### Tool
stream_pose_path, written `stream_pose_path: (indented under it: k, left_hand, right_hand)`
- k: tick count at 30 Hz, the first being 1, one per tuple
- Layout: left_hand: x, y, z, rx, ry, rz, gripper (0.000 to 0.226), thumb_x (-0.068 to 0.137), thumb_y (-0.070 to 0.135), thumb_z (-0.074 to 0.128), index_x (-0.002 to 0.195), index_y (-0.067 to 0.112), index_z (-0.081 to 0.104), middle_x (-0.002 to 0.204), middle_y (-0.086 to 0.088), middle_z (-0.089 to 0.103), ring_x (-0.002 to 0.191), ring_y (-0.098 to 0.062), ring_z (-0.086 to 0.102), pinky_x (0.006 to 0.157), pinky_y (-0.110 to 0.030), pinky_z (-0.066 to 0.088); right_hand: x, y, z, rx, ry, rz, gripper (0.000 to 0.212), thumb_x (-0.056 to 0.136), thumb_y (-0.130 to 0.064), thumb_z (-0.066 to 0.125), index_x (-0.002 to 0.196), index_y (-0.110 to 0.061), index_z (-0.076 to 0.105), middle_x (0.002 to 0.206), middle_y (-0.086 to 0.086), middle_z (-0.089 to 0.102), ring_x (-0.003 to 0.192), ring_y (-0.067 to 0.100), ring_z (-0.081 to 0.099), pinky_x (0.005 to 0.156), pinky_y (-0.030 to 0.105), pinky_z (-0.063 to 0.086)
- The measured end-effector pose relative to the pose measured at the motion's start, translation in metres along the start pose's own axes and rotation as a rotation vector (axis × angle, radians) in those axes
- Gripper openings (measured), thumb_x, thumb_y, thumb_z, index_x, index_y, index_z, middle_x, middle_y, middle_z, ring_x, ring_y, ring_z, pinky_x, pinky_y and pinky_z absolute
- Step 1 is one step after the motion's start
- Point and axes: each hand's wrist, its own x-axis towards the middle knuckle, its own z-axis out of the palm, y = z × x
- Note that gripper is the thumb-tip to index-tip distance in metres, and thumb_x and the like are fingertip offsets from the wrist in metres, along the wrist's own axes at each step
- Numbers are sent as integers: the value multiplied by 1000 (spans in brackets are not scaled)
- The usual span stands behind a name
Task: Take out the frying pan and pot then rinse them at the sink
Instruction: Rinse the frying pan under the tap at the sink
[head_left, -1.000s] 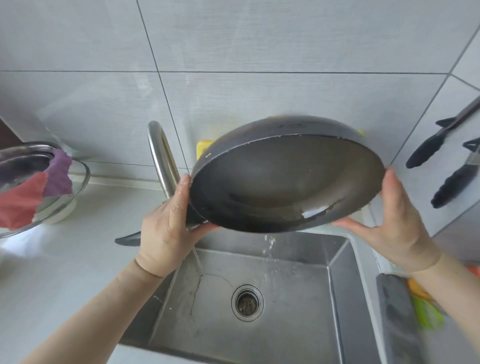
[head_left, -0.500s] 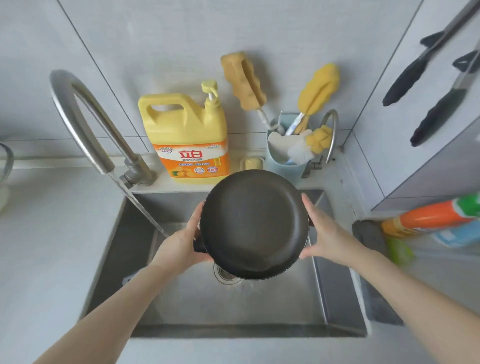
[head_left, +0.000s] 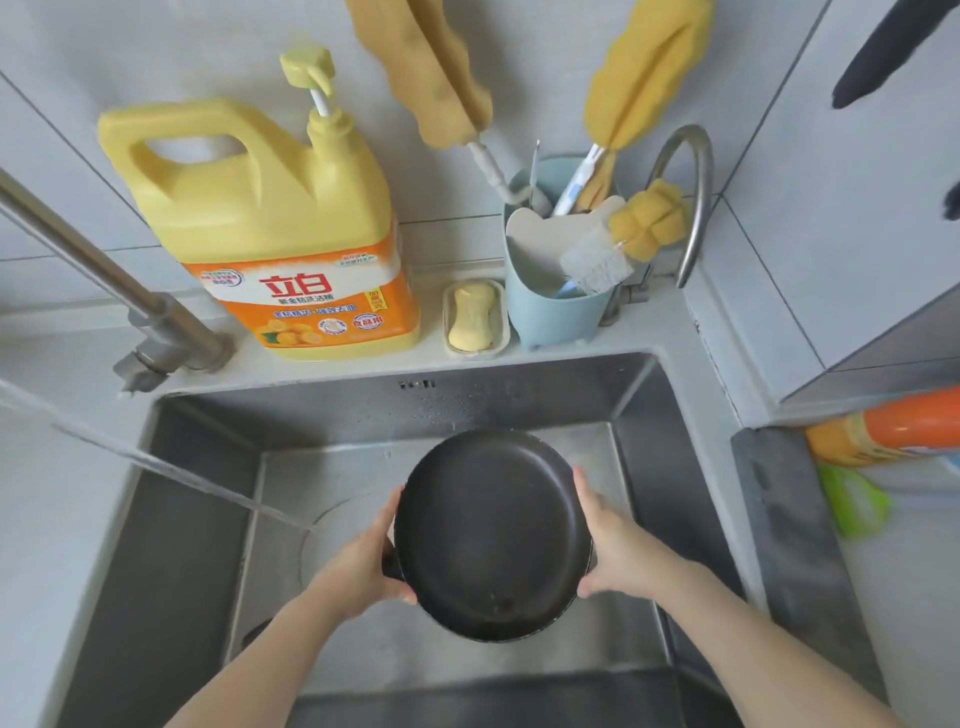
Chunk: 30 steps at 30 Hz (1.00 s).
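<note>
Lower centre of frame, over sink, I've got frying pan clamped btwn left hand & right hand, fingers curled on rim. Risk: wet rim slips, pan drops; water stream misses it, lands left.

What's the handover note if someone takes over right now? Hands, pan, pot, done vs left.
Left hand: grips the frying pan at its left side, by the handle base.
Right hand: holds the pan's right rim.
Pan: held over the sink basin, inside facing up, to the right of the water stream, which does not hit it.
Faucet: running.
Pot: not in view.
Done: pan is out and at the sink.
Left: rinse the pan under the stream if it still needs it, then fetch and rinse the pot.
</note>
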Motion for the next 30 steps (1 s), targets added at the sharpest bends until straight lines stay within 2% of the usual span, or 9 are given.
stream_pose_path:
  k: [3,8,12,17,21,24,26,28,30]
  left_hand:
    - [13,-20,11,-13,-38,-6,131,61,27,86,141,63,-12,78,3,71,77,-7,71,87,-38,55]
    - [22,-23,21,48,-81,-29,131,69,24,84,141,57,-20,86,14,70,82,1,67,88,-24,50]
    - [28,-35,35,-16,-117,-36,135,67,24,85,137,63,-24,98,15,71,90,-4,69,94,-36,51]
    - [27,-34,38,18,-120,-69,135,67,27,85,141,58,-24,101,17,68,96,-5,66,98,-34,48]
    - [18,-16,32,121,-94,-108,130,64,35,84,143,58,-17,110,8,61,100,-14,64,94,-38,50]
    - [2,-1,22,293,62,-205,108,77,44,76,153,41,-1,131,3,43,116,-20,53,95,-34,47]
    - [-14,-2,4,134,204,-329,79,88,39,68,152,26,25,134,0,48,116,-20,54,96,-31,45]
    - [-34,-11,-24,-61,460,-420,43,93,27,62,133,14,56,115,-7,64,102,-23,61,90,-32,47]
    - [-52,-18,-61,-196,749,-451,25,95,20,57,113,6,68,97,-11,69,93,-29,64,83,-36,49]
  right_hand:
    - [14,6,15,-16,-35,36,143,70,-24,86,143,-37,-36,153,-4,21,93,8,60,87,28,50]
    - [27,20,26,6,-63,42,145,67,-26,88,141,-40,-36,147,-6,26,91,7,58,91,32,51]
    - [31,26,29,-10,-76,55,144,68,-27,87,142,-38,-36,143,-6,30,94,8,57,91,31,51]
    - [33,32,33,-37,-81,53,142,69,-26,87,146,-33,-33,142,-6,30,88,6,58,87,27,51]
    - [36,33,34,-36,-81,37,144,68,-28,87,145,-33,-34,138,-8,32,88,6,57,86,26,52]
    - [38,35,35,-30,-74,24,147,65,-31,88,144,-35,-36,133,-9,34,91,6,57,89,26,51]
    - [39,36,35,-33,-73,14,148,64,-32,88,142,-36,-37,130,-9,35,90,6,58,88,25,51]
    - [40,36,34,-32,-75,8,150,62,-34,88,140,-38,-39,128,-10,34,89,7,59,85,25,52]
    - [39,36,34,-31,-72,0,150,60,-35,87,135,-39,-43,128,-9,34,89,7,59,84,26,53]
